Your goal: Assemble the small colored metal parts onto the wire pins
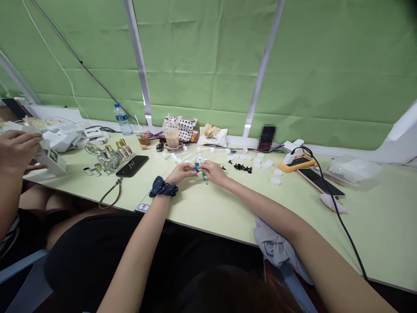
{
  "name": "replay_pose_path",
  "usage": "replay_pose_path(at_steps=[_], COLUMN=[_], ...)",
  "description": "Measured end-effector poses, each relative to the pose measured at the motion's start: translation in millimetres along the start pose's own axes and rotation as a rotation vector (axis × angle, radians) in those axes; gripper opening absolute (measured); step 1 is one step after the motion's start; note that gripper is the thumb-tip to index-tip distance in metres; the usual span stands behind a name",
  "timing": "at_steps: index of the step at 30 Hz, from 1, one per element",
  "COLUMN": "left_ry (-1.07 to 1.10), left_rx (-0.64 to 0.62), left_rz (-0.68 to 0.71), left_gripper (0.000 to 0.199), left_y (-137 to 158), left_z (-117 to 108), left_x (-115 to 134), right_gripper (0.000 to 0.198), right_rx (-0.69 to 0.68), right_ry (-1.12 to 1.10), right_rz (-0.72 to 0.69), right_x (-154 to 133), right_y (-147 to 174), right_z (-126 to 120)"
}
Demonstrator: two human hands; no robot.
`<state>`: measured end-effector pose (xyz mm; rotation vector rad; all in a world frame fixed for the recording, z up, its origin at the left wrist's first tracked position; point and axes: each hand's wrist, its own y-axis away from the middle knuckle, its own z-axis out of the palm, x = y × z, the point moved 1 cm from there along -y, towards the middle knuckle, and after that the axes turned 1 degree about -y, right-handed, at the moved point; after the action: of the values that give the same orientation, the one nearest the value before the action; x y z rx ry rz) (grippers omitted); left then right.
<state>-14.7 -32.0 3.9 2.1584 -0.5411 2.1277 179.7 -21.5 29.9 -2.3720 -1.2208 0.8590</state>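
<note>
Over the middle of the table, my left hand (182, 172) and my right hand (212, 172) meet with their fingertips pinched. Between them is a small shiny blue piece (196, 167) with a thin stem pointing up; its exact kind is too small to make out. Both hands' fingers are closed around it. Just below the right fingers, small green pieces and thin stems (204, 177) lie on the table, partly hidden. Beyond the hands are thin clear tubes with white ends (176, 157). Small black pieces (243, 168) and round white caps (257, 164) are to the right.
On the left stand glass bottles (110, 160) beside a black phone (132, 166) with a strap. Drinks cups (172, 137) and a water bottle (123, 120) line the back. Right lie a yellow multimeter (297, 163), a cable and another phone (320, 181). A co-worker's hand (19, 145) holds a white box (52, 161).
</note>
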Motion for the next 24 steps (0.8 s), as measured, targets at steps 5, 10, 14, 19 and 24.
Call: replay_pose_path(at_steps=[5, 10, 14, 19, 24], left_ry=[0.066, 0.077, 0.065, -0.028, -0.135], left_rx=[-0.061, -0.071, -0.091, -0.033, 0.007], left_rz=[-0.027, -0.055, -0.05, -0.008, 0.016], left_gripper=[0.046, 0.049, 0.048, 0.046, 0.044], left_y=[0.1, 0.5, 0.6, 0.8, 0.6], left_z=[3.7, 7.2, 6.7, 4.2, 3.8], left_x=[1.4, 4.7, 4.2, 4.2, 4.8], right_gripper=[0.024, 0.024, 0.023, 0.022, 0.022], right_rx=[0.019, 0.019, 0.019, 0.028, 0.04], right_ry=[-0.02, -0.018, -0.023, -0.012, -0.015], right_rz=[-0.009, -0.004, 0.017, 0.001, -0.017], right_x=[2.8, 3.2, 2.3, 2.7, 1.9], right_y=[1.1, 1.9, 2.0, 2.3, 3.4], right_z=[0.7, 0.7, -0.2, 0.0, 2.1])
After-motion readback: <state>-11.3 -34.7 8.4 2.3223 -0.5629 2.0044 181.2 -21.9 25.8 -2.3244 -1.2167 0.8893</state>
